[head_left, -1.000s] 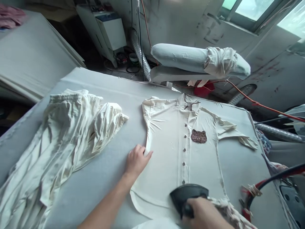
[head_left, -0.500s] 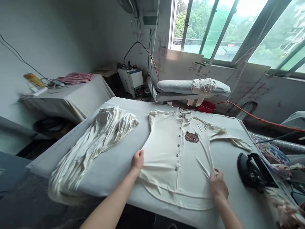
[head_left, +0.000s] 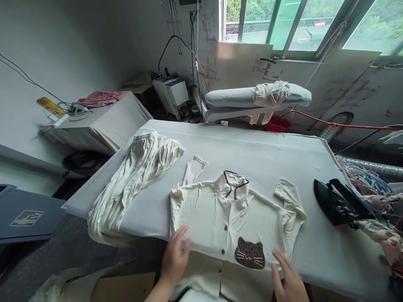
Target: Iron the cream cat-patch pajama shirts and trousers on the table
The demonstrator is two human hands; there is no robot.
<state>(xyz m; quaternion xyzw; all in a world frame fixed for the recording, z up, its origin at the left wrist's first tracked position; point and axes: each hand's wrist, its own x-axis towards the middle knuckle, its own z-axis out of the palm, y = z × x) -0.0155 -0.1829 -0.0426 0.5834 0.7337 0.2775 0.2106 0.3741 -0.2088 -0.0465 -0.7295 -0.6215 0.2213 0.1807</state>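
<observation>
A cream button-front shirt [head_left: 220, 214] with a brown cat patch [head_left: 249, 253] lies at the near edge of the padded ironing table [head_left: 258, 155], its lower part hanging over the edge. My left hand [head_left: 175, 259] rests on the shirt's left side near the table edge, fingers stretched out. Below the cat patch, my right hand [head_left: 288, 280] touches the shirt's right side, fingers also extended. Neither hand grips anything.
Cream trousers [head_left: 135, 176] lie crumpled on the table's left. A black iron [head_left: 333, 203] rests at the right edge, near coloured cloth [head_left: 365, 180]. A padded sleeve arm [head_left: 252, 97] stands behind. A side table [head_left: 97, 121] with pink cloth is at the left.
The shirt has been pulled toward me, so its hem now hangs off the near edge and its sleeves are bunched. Both hands moved down to the table's edge. The iron stays at the right.
</observation>
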